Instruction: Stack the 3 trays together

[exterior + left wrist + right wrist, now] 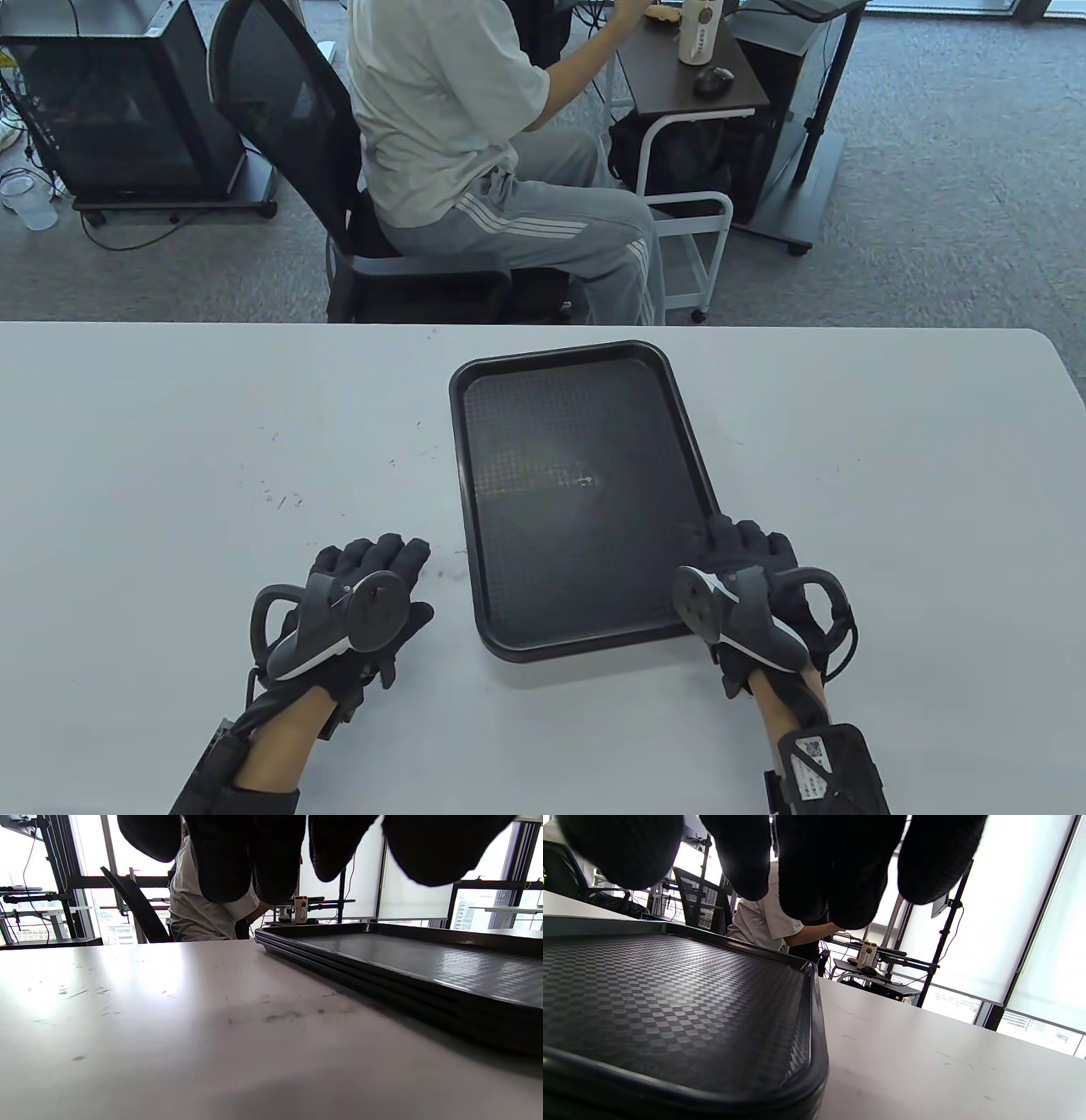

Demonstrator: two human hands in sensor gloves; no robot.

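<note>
We see the trays lying as one nested stack on the white table, a little right of centre; the left wrist view shows several rims layered one upon another along the near side, so we judge the stacking done or nearly so, though we cannot count three layers with certainty. The stack's long axis runs away from us, leaning slightly to the left at the far end, with a short edge nearest our body. Our right hand is the closer one: it sits at the stack's near right corner, its fingers stretched forward over the rim, open and gripping nothing, though whether they actually touch the rim we cannot tell. Our left hand rests just beside the left long edge, apart from the trays, fingers loosely curled and empty. So any final squaring of the stack lies ahead and to the left of the right hand, and to the right of the left hand, with the right hand better placed to nudge it.
</note>
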